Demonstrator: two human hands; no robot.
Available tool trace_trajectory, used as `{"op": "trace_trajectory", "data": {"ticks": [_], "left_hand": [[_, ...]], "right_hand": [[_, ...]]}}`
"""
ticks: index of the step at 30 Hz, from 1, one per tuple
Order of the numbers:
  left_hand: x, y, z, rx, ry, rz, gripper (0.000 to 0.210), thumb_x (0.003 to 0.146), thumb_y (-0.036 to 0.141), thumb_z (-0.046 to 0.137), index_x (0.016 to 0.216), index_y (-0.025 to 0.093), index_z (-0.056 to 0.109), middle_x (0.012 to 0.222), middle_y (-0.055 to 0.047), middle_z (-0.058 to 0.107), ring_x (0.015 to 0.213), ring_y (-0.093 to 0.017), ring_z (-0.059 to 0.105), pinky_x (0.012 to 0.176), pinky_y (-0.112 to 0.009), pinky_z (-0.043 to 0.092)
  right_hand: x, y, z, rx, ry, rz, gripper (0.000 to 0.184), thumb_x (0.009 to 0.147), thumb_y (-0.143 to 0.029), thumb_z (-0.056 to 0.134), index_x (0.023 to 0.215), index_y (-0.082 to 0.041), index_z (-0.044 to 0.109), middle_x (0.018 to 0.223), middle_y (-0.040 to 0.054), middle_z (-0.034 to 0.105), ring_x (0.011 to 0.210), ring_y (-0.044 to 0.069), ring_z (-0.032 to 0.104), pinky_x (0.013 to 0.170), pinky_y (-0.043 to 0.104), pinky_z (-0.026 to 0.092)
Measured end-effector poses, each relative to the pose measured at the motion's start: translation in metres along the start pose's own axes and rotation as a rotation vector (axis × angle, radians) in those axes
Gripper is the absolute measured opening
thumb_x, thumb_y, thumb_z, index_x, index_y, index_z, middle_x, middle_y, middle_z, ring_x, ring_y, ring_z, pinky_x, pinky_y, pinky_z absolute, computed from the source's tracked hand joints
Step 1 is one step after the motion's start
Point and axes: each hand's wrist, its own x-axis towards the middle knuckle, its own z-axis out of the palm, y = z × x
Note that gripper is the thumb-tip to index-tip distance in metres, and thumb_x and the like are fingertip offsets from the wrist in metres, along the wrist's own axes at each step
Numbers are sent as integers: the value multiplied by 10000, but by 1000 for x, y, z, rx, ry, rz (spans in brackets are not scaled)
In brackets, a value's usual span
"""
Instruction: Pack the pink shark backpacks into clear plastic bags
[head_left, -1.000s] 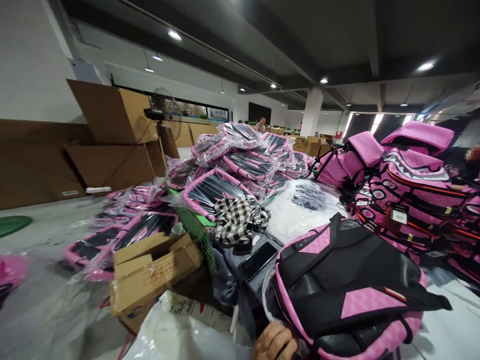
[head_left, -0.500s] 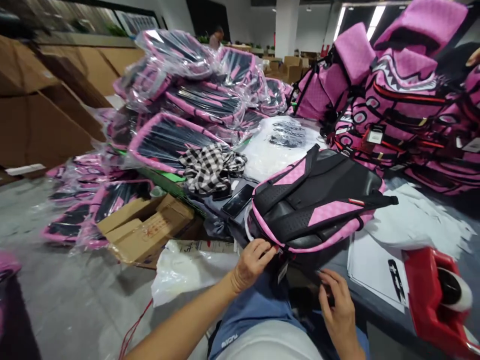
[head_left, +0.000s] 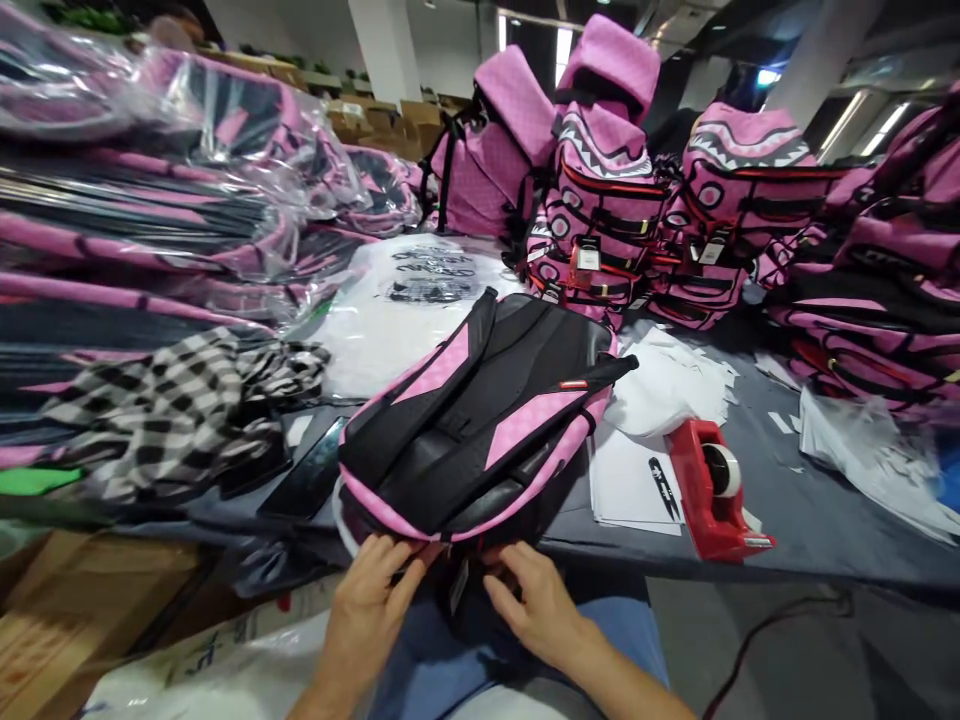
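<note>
A pink and black backpack lies on the dark table with its straps and back panel facing up. My left hand is closed at its near lower edge, thumb and fingers pinched together there. At the same edge, a little to the right, my right hand has its fingers curled in against the bag; the fingertips are partly hidden beneath it. Between the two hands hangs a small tag. Left of the backpack lie a dark phone and a black-and-white checked cloth.
Backpacks in clear plastic are piled at the left. Unwrapped pink backpacks stand along the back. A white printed bag lies behind. To the right are paper sheets, a pen and a red tape dispenser.
The view has swung to the right. My right hand has come up from near my lap to the backpack's near edge, beside my left hand, which stays at that edge.
</note>
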Motion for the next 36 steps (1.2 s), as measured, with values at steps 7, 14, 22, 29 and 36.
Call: {"op": "trace_trajectory", "data": {"ticks": [7,14,22,29,36], "left_hand": [[17,0,-9,-20,-137,-193,545,916,687,499,778,239,777,719,-23,690,682,-191,621,619,-291,488],[6,16,-1,277,56,120,434,1046,442,406,856,205,715,822,-44,663,825,-224,610,890,-415,475],[-9,61,-5,220,239,297,247,933,163,636,1179,169,651,1142,-114,692,1112,-270,607,1055,-499,448],[22,116,51,-283,-20,371,495,958,216,599,1433,174,465,1374,-160,589,1334,-271,505,1098,-470,449],[17,143,83,-1266,-590,-568,518,672,593,835,834,137,650,724,-13,612,672,-158,584,708,-315,503]], "right_hand": [[-25,65,-133,-513,523,190,478,951,-635,510,988,-189,680,916,89,700,825,221,623,734,335,474],[-25,98,-146,-799,512,179,630,997,-688,296,741,-214,625,746,74,640,737,222,565,683,334,377],[13,73,-202,-842,502,13,417,1034,-488,292,862,-218,560,851,106,653,814,255,595,749,364,415],[11,-20,-189,-409,139,150,323,928,-531,451,889,-231,564,679,12,558,574,168,454,564,287,365],[-2,-57,-173,192,-235,442,552,731,-729,663,908,-206,667,626,-12,555,563,147,457,547,260,385]]}}
